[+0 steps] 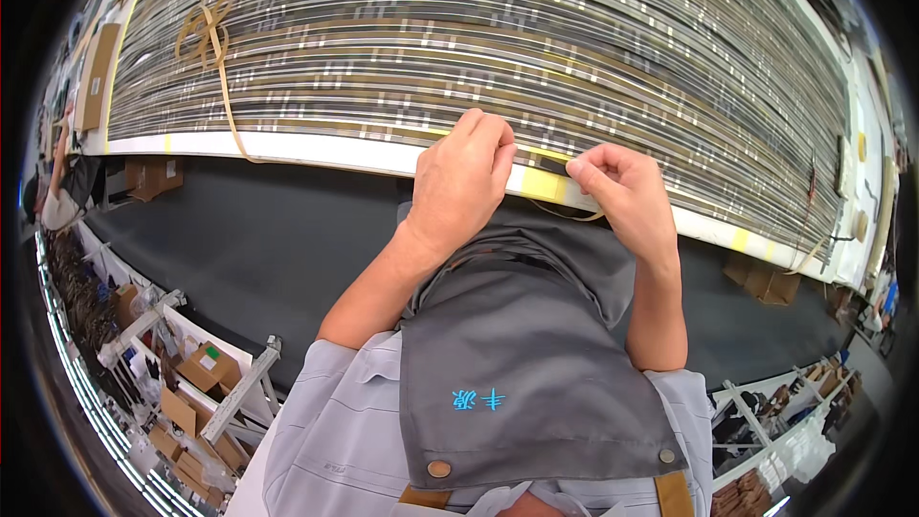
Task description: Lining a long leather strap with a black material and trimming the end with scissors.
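Striped fabric (479,48) in grey, brown and black with small pale dashes spreads over a long table. My left hand (463,172) is closed over the fabric's near edge, its fingertips turned down and hidden. Just to its right, my right hand (622,187) pinches the edge between thumb and forefinger, at a dark bit of cloth. A thin yellow line (546,154) runs along the edge between both hands. Beneath them lies the white table rim (335,150), with a yellow patch (543,185) on it. A tan cord (565,214) sags below the rim.
A tied tan cord (212,29) lies on the fabric at the left and hangs over the rim. Cardboard boxes (211,369) and a metal-framed rack (244,388) stand behind on the left. Another rack (766,421) is at right. Another person (65,201) is at far left.
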A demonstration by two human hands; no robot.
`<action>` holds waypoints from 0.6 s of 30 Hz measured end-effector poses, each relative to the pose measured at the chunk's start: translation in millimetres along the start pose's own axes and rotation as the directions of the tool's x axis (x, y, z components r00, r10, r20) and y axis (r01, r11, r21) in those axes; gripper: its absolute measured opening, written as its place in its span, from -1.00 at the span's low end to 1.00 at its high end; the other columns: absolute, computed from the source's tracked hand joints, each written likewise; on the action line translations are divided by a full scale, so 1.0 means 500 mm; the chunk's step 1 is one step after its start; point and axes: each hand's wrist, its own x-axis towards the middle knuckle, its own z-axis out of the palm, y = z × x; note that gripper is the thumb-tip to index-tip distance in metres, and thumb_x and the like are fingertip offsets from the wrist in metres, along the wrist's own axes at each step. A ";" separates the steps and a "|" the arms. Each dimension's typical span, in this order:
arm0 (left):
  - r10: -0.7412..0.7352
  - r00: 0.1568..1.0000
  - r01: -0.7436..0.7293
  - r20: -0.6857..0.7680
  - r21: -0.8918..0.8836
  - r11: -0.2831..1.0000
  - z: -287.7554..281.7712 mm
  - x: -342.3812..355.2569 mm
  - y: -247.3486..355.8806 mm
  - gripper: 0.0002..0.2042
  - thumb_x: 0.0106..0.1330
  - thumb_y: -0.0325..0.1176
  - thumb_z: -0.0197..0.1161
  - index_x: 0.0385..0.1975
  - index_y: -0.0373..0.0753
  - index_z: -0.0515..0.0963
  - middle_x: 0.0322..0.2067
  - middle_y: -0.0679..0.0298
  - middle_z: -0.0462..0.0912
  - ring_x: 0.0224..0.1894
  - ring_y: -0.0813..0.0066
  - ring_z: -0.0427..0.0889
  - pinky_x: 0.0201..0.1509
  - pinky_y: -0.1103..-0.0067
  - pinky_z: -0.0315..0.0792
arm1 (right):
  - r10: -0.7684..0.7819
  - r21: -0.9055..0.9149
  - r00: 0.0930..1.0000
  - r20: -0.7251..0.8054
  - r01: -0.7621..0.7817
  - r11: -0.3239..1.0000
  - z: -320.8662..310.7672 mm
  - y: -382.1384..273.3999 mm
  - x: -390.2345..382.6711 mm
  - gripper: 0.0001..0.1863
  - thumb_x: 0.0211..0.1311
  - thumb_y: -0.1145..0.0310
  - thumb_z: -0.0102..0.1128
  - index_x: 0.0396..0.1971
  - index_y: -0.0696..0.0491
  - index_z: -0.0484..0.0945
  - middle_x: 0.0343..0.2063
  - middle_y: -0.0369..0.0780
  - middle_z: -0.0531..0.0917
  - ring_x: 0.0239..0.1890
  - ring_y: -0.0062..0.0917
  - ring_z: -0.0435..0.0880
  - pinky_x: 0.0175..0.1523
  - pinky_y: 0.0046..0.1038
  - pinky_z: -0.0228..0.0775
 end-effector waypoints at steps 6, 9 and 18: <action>-0.018 0.999 0.018 0.040 -0.002 1.000 0.003 0.002 0.002 -0.91 0.23 -0.45 0.28 -0.38 -0.22 0.49 -0.40 0.23 0.52 -0.42 0.13 0.60 -0.35 0.30 0.46 | 0.032 -0.060 0.999 0.024 -0.030 0.998 0.015 -0.006 0.011 -0.73 0.26 0.28 0.30 -0.40 0.24 0.65 -0.62 -0.31 0.61 -0.56 -0.74 0.44 -0.46 -0.56 0.29; -0.017 0.999 0.016 0.048 0.004 1.000 0.002 0.002 0.005 -0.91 0.23 -0.45 0.28 -0.38 -0.22 0.49 -0.40 0.23 0.51 -0.42 0.13 0.60 -0.35 0.30 0.46 | 0.030 -0.096 1.000 0.010 -0.029 0.995 0.023 -0.009 0.015 -0.73 0.27 0.29 0.29 -0.40 0.25 0.66 -0.63 -0.27 0.63 -0.57 -0.72 0.45 -0.46 -0.54 0.30; -0.001 0.999 0.000 0.051 0.020 1.000 0.001 0.003 0.001 -0.90 0.23 -0.44 0.29 -0.39 -0.21 0.48 -0.40 0.23 0.51 -0.43 0.14 0.59 -0.36 0.31 0.45 | 0.023 -0.160 0.999 -0.026 -0.027 0.987 0.032 -0.019 0.014 -0.75 0.26 0.32 0.30 -0.41 0.25 0.66 -0.64 -0.23 0.64 -0.60 -0.70 0.46 -0.47 -0.51 0.32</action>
